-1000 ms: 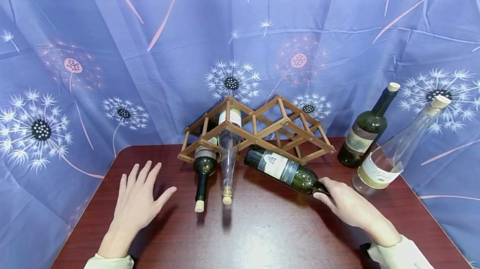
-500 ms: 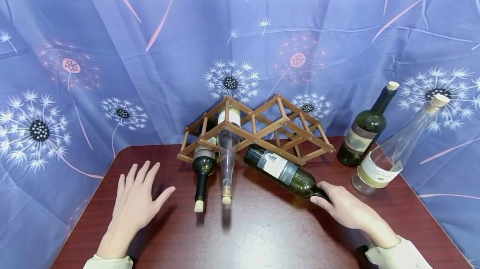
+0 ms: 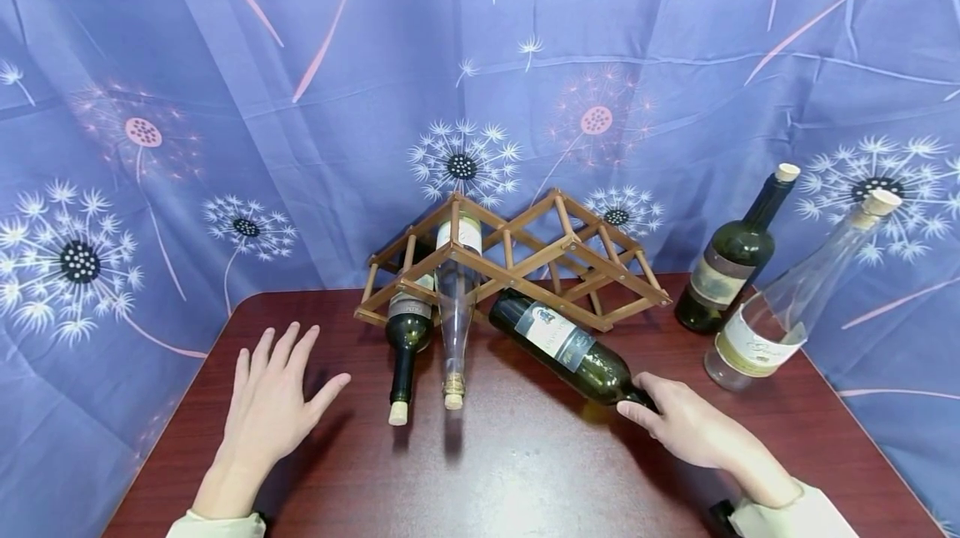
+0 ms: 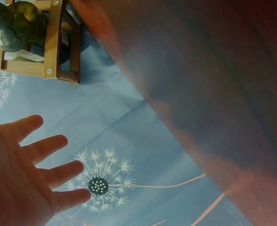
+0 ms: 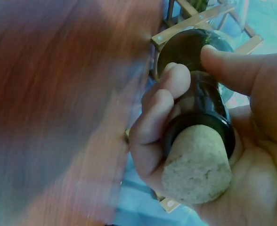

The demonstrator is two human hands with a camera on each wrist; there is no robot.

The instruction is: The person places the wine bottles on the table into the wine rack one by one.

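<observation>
My right hand (image 3: 678,420) grips the neck of a dark green wine bottle (image 3: 562,345) with a white and grey label. The bottle lies slanted, its base up by the lower front of the wooden wine rack (image 3: 540,263). In the right wrist view its cork (image 5: 197,165) faces the camera, fingers curled round the neck. My left hand (image 3: 270,417) is held over the table's left side, fingers spread, holding nothing. Two bottles lie in the rack's left part, necks toward me: a dark green bottle (image 3: 408,338) and a clear bottle (image 3: 455,313).
At the right, a corked dark green bottle (image 3: 723,271) and a corked clear bottle (image 3: 757,346) stand upright on the red-brown table (image 3: 480,480). A blue dandelion-print cloth (image 3: 360,146) hangs close behind the rack and table edge.
My right hand has shifted slightly toward me with the bottle's neck, so the bottle slants more, while its base stays near the rack. My left hand has barely moved.
</observation>
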